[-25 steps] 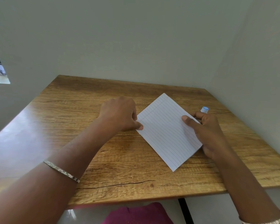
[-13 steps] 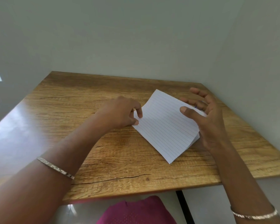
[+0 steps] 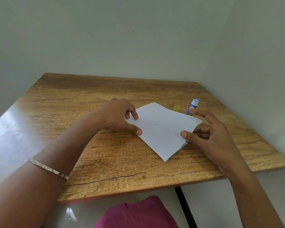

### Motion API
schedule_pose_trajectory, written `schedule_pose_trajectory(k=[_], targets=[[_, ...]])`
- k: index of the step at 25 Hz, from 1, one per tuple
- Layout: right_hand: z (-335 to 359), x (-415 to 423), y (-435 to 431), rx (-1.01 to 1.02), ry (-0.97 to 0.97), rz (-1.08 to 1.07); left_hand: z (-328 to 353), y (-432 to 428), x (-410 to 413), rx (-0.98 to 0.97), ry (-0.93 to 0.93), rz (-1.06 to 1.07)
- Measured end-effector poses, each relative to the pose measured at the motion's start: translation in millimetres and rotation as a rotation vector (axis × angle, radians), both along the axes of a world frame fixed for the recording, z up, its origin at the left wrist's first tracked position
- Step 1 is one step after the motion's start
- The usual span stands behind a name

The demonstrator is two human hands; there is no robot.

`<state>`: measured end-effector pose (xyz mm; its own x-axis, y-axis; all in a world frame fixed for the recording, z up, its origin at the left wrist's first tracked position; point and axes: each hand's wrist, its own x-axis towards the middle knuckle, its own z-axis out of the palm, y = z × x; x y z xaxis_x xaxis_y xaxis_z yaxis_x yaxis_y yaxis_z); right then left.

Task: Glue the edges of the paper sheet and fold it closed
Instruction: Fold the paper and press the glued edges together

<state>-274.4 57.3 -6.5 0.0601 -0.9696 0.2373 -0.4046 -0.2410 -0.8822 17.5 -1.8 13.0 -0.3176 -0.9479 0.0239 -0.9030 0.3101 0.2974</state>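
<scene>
the folded lined paper sheet [image 3: 164, 129] lies on the wooden table [image 3: 72, 112] a little right of centre, turned like a diamond with one corner toward the near edge. the left hand [image 3: 118, 116] sits at the sheet's 9 o'clock side, thumb and forefinger closed on that edge, thumb tip pressing it down. the right hand [image 3: 211, 134] is at 3 o'clock: its thumb lies on top of the upper leaf, some fingers are tucked beneath it and the rest are spread free in the air, so it holds only that lifted leaf, loosely.

the blue glue stick [image 3: 192, 107] stands upright at 1 o'clock of the sheet, just past the right fingertips, with its yellow cap [image 3: 176, 107] lying beside it near the paper's far edge.

what could go wrong, as i judge it:
- the spread right fingers are close to the uncapped stick; a careless sweep could knock it over and roll it off the table.
- if the left pinch slackens while the right hand lifts the leaf, the sheet may swivel and the edges will meet crooked.
- whether glue is already on the edges cannot be seen; if it is, the tucked fingers could smear it or stick.
- a hard pull on the leaf could crease or tear it.
</scene>
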Motion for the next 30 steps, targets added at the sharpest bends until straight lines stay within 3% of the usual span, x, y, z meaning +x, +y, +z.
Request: schedule_pose_trajectory(k=[13,30], targets=[[-13.6,-0.6,-4.5,-0.041,-0.004,-0.089,-3.7,0.0,-2.2,-0.005,0.042,0.037],[-19.2,2.1,-3.2,-0.189,0.132,-0.225,-5.1,3.6,-7.9,-0.053,-0.013,0.062]])
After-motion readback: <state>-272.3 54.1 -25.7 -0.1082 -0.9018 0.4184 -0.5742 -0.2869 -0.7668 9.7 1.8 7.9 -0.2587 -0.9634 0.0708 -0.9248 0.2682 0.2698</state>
